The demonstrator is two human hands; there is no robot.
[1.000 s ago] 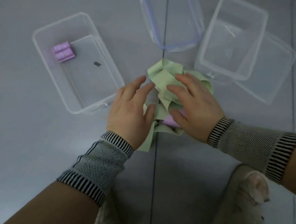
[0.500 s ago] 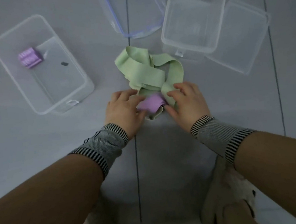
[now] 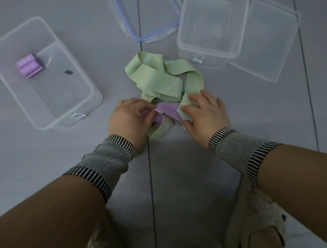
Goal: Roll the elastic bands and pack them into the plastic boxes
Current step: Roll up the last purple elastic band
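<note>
Grey floor panels, split by a dark seam, carry everything; a clear plastic box (image 3: 42,76) on the left holds one rolled purple band (image 3: 29,65) near its far corner, a second box (image 3: 214,19) stands empty at upper right, and two loose lids (image 3: 145,12) lie beside it. A second ago both hands lay flat on a heaped pile of green bands (image 3: 153,78); since then they have drawn back toward the body and a loose purple band (image 3: 167,111) has been worked out from under the green, so the next piece to roll is now singled out, though still tangled among green loops. The left hand (image 3: 130,119) sits knuckles-up, its thumb and forefingers pinching the purple band's near corner; the right hand (image 3: 203,111) lies palm-down with fingers spread and fairly straight, pressing a green strip and the purple band's other end against the floor; both wrists wear striped mesh cuffs (image 3: 106,160). By my reading, rolling has not yet begun on this band; it needs freeing and flattening first.
</note>
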